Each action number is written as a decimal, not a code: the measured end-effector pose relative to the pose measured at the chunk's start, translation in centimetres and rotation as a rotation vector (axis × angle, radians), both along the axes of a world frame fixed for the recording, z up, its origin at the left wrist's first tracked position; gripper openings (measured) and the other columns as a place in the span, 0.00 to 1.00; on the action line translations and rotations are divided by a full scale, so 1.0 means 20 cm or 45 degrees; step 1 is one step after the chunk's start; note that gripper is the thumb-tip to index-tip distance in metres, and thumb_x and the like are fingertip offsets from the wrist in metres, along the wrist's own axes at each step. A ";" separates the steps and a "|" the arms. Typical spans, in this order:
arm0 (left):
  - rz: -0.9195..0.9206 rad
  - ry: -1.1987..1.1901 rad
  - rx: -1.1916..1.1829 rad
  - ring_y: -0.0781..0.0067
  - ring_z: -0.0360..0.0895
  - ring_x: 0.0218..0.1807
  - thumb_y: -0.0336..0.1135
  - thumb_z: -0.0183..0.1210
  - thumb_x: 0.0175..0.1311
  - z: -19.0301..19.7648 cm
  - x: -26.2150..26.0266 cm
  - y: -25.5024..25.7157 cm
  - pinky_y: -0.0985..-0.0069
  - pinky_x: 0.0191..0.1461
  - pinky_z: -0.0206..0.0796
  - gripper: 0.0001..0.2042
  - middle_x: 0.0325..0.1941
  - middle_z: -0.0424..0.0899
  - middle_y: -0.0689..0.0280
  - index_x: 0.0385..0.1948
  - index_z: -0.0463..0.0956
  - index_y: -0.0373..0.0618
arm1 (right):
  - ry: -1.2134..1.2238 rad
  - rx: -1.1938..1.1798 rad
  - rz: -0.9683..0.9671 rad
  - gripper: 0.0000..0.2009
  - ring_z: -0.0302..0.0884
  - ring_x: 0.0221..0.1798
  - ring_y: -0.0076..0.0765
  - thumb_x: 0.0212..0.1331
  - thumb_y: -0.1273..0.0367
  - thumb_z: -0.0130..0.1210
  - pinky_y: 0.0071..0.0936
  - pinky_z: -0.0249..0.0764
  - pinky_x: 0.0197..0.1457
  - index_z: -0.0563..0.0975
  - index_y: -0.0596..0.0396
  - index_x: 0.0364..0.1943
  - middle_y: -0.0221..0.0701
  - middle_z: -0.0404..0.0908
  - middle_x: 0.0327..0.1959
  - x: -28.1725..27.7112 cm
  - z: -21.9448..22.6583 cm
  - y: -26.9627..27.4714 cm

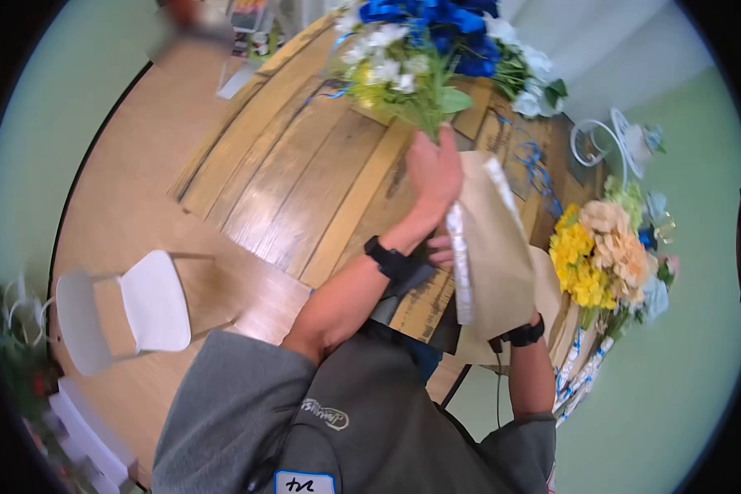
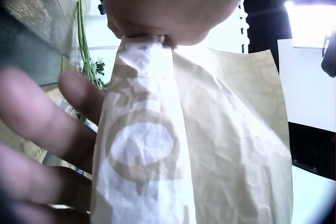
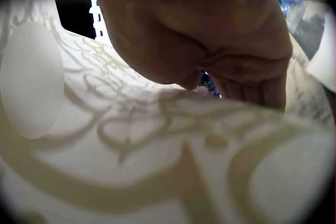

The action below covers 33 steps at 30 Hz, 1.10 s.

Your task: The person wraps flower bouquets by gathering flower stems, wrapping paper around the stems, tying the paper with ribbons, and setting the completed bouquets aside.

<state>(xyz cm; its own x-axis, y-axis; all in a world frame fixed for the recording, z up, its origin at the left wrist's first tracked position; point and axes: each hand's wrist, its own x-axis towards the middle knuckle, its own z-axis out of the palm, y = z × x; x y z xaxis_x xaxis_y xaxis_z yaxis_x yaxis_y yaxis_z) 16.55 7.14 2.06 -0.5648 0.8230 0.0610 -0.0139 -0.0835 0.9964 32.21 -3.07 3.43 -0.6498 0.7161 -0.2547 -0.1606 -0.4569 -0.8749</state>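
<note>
In the head view, my left hand [image 1: 435, 169] grips the green stems of a bouquet [image 1: 387, 66] with white and blue flowers. A brown paper wrap [image 1: 498, 255] with white folded edges lies beside that wrist. My right forearm reaches behind the paper, and the right hand's fingers [image 1: 440, 250] extend past its left edge. The left wrist view shows my left hand [image 2: 184, 3] over the top of the paper [image 2: 236, 140], with the right fingers spread at the left. In the right wrist view, my right hand [image 3: 210, 40] rests against the patterned paper [image 3: 147, 171], which hides part of it.
Yellow and peach flowers [image 1: 609, 247] with wrapped stems stand at the right. Blue ribbon [image 1: 539, 169] and white flowers [image 1: 535, 99] are at the wooden table's [image 1: 288, 189] far right. A white chair [image 1: 155, 300] stands left, beside a second seat.
</note>
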 end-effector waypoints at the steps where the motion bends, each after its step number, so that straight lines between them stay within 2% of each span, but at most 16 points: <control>1: -0.044 -0.033 0.005 0.51 0.78 0.32 0.44 0.51 0.71 0.01 0.00 0.00 0.56 0.41 0.66 0.18 0.27 0.80 0.47 0.38 0.74 0.32 | 0.055 -0.044 0.019 0.25 0.78 0.58 0.37 0.71 0.66 0.48 0.30 0.75 0.60 0.62 0.61 0.69 0.44 0.76 0.60 0.02 -0.07 0.01; 2: -0.098 -0.067 0.011 0.44 0.81 0.36 0.43 0.50 0.71 0.01 -0.03 0.00 0.55 0.45 0.67 0.17 0.31 0.83 0.46 0.41 0.74 0.33 | -0.275 0.130 0.040 0.23 0.79 0.57 0.38 0.73 0.65 0.46 0.31 0.75 0.59 0.63 0.60 0.68 0.43 0.76 0.60 -0.03 0.02 0.00; 4: -0.112 -0.139 0.149 0.65 0.72 0.24 0.48 0.52 0.71 -0.02 -0.05 -0.02 0.61 0.32 0.65 0.20 0.20 0.76 0.57 0.34 0.73 0.35 | -0.465 0.131 -0.077 0.20 0.75 0.56 0.29 0.76 0.64 0.41 0.27 0.70 0.62 0.65 0.60 0.65 0.37 0.78 0.55 -0.12 0.14 -0.06; 5: -0.084 0.055 -0.025 0.73 0.66 0.23 0.49 0.53 0.71 0.10 -0.07 -0.08 0.64 0.28 0.63 0.21 0.18 0.72 0.61 0.31 0.72 0.35 | -0.506 0.224 -0.109 0.19 0.74 0.56 0.26 0.77 0.63 0.39 0.25 0.69 0.61 0.66 0.60 0.64 0.34 0.78 0.53 -0.12 0.13 -0.09; 6: -0.099 -0.010 0.022 0.73 0.64 0.23 0.48 0.54 0.70 0.06 -0.08 -0.06 0.64 0.29 0.62 0.20 0.18 0.72 0.61 0.30 0.72 0.35 | -0.538 0.303 -0.013 0.21 0.81 0.49 0.27 0.79 0.62 0.34 0.25 0.75 0.55 0.61 0.60 0.68 0.35 0.78 0.54 -0.13 0.15 -0.09; 12: -0.231 -0.012 -0.062 0.75 0.61 0.20 0.45 0.51 0.72 0.15 -0.08 -0.18 0.71 0.27 0.60 0.17 0.20 0.70 0.66 0.43 0.73 0.36 | -0.843 0.579 -0.416 0.21 0.73 0.47 0.27 0.79 0.60 0.35 0.28 0.69 0.55 0.73 0.65 0.52 0.36 0.80 0.42 -0.29 -0.10 -0.14; 13: -0.235 -0.013 -0.069 0.75 0.61 0.20 0.45 0.51 0.72 0.08 -0.06 -0.13 0.71 0.27 0.60 0.17 0.20 0.70 0.66 0.43 0.73 0.36 | -0.765 0.739 -0.614 0.21 0.71 0.28 0.47 0.77 0.58 0.38 0.39 0.68 0.37 0.71 0.64 0.35 0.47 0.72 0.24 -0.33 -0.14 -0.15; 15: -0.001 0.046 0.413 0.72 0.68 0.23 0.44 0.51 0.73 0.06 -0.06 -0.06 0.71 0.30 0.64 0.18 0.26 0.77 0.61 0.49 0.73 0.36 | -0.832 0.729 -0.620 0.22 0.72 0.28 0.45 0.77 0.57 0.38 0.41 0.66 0.36 0.70 0.63 0.32 0.46 0.72 0.23 -0.35 -0.12 -0.16; 16: -0.122 -0.137 0.054 0.67 0.79 0.38 0.46 0.54 0.70 0.04 -0.07 -0.11 0.69 0.47 0.70 0.20 0.38 0.84 0.58 0.54 0.76 0.39 | -0.818 0.725 -0.602 0.22 0.72 0.28 0.45 0.77 0.57 0.38 0.41 0.66 0.36 0.70 0.63 0.32 0.46 0.72 0.23 -0.36 -0.12 -0.16; 21: 0.006 -0.012 0.300 0.69 0.79 0.32 0.49 0.55 0.68 0.08 -0.13 -0.14 0.71 0.40 0.71 0.22 0.35 0.84 0.60 0.51 0.76 0.39 | -0.732 0.733 -0.576 0.22 0.74 0.31 0.35 0.78 0.57 0.37 0.35 0.69 0.39 0.74 0.64 0.37 0.44 0.75 0.25 -0.36 -0.15 -0.17; 23: -0.566 -0.523 -0.100 0.72 0.77 0.26 0.49 0.53 0.71 0.17 -0.21 -0.21 0.72 0.33 0.70 0.19 0.29 0.78 0.63 0.50 0.75 0.42 | -0.677 0.571 -0.467 0.23 0.75 0.37 0.27 0.78 0.56 0.37 0.29 0.71 0.45 0.76 0.64 0.43 0.37 0.80 0.32 -0.35 -0.11 -0.20; 24: -0.540 -0.515 -0.094 0.72 0.77 0.26 0.49 0.53 0.71 0.17 -0.24 -0.23 0.72 0.33 0.70 0.19 0.29 0.78 0.63 0.50 0.75 0.42 | -0.589 0.461 -0.426 0.24 0.74 0.39 0.24 0.78 0.56 0.36 0.27 0.70 0.47 0.76 0.64 0.44 0.33 0.81 0.35 -0.36 -0.05 -0.21; 26: -1.048 -1.208 0.197 0.73 0.72 0.19 0.48 0.50 0.75 0.15 -0.29 -0.25 0.72 0.26 0.69 0.16 0.23 0.71 0.66 0.47 0.72 0.44 | -0.421 0.270 -0.341 0.25 0.73 0.44 0.19 0.78 0.54 0.35 0.23 0.70 0.52 0.77 0.64 0.49 0.27 0.82 0.42 -0.37 0.04 -0.22; 29: -1.379 -1.408 0.333 0.73 0.68 0.16 0.47 0.46 0.77 0.05 -0.34 -0.25 0.71 0.24 0.69 0.15 0.23 0.69 0.68 0.45 0.71 0.45 | -0.317 0.142 -0.311 0.26 0.74 0.42 0.19 0.79 0.54 0.34 0.21 0.70 0.51 0.77 0.63 0.50 0.27 0.81 0.40 -0.40 0.00 -0.21; 31: -1.289 -1.480 0.343 0.75 0.62 0.11 0.47 0.48 0.77 0.06 -0.33 -0.28 0.74 0.18 0.64 0.13 0.18 0.66 0.70 0.40 0.71 0.47 | -0.284 0.066 -0.294 0.25 0.74 0.41 0.19 0.78 0.54 0.36 0.21 0.71 0.49 0.77 0.63 0.50 0.27 0.81 0.39 -0.39 -0.08 -0.21; 33: -1.156 -1.234 0.090 0.79 0.58 0.07 0.45 0.55 0.73 0.09 -0.36 -0.27 0.79 0.11 0.57 0.21 0.09 0.61 0.72 0.18 0.62 0.51 | -0.245 0.005 -0.270 0.24 0.74 0.40 0.19 0.78 0.54 0.37 0.21 0.72 0.46 0.76 0.63 0.51 0.27 0.81 0.38 -0.38 -0.09 -0.17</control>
<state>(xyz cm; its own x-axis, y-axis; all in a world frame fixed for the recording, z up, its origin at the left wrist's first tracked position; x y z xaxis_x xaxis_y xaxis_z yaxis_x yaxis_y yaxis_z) 9.28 1.79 3.92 0.3408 0.9401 0.0065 -0.7889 0.2822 0.5459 24.64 -6.40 1.66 -0.4257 0.8321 -0.3555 -0.0831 -0.4272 -0.9003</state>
